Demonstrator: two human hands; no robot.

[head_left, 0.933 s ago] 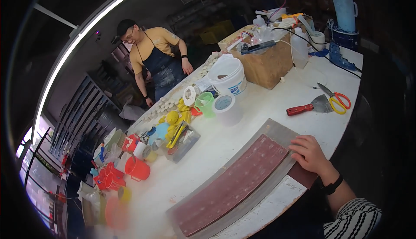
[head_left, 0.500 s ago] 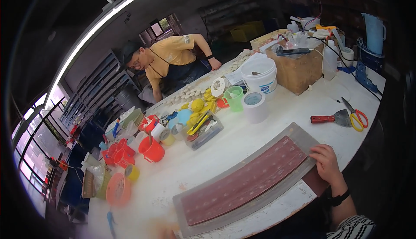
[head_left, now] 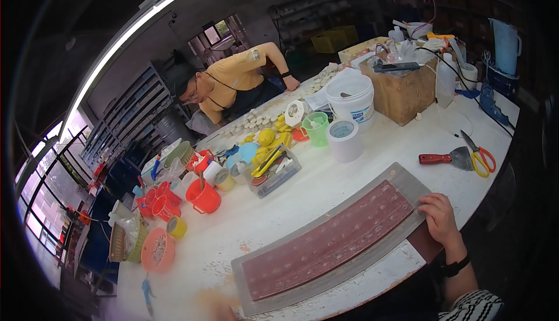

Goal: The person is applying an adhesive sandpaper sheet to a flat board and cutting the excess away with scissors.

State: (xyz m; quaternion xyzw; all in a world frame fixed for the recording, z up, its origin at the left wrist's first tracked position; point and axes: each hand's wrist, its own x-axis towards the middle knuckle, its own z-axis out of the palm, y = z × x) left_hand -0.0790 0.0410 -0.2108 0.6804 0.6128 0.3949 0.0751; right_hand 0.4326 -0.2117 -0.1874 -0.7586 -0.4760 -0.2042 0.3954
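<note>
In front of me on the white table lies a grey, translucent flat sheet (head_left: 372, 257) with a long, slightly curved dark red slab (head_left: 329, 236) on it. Pale spots and lengthwise lines mark the red surface. My right hand (head_left: 439, 216), with a black wristband, grips the sheet's right edge, its fingers curled over the top. A brown-red piece (head_left: 423, 243) shows under the sheet beside that hand. At the lower edge, near the sheet's left corner, my left hand (head_left: 218, 308) is only a blur; its fingers cannot be made out.
To the right lie a red-handled scraper (head_left: 447, 158) and scissors (head_left: 483, 159). A white tape roll (head_left: 345, 146), white bucket (head_left: 352, 99) and cardboard box (head_left: 402, 92) stand behind. Red cups (head_left: 202, 197), a tool box (head_left: 273, 172) and a pink basket (head_left: 158, 251) sit left. Across, a co-worker (head_left: 233, 82) leans over.
The view has shifted slightly. The co-worker's head has dipped a little lower and to the right. My right hand stays at the sheet's edge, and the left remains blurred at the bottom.
</note>
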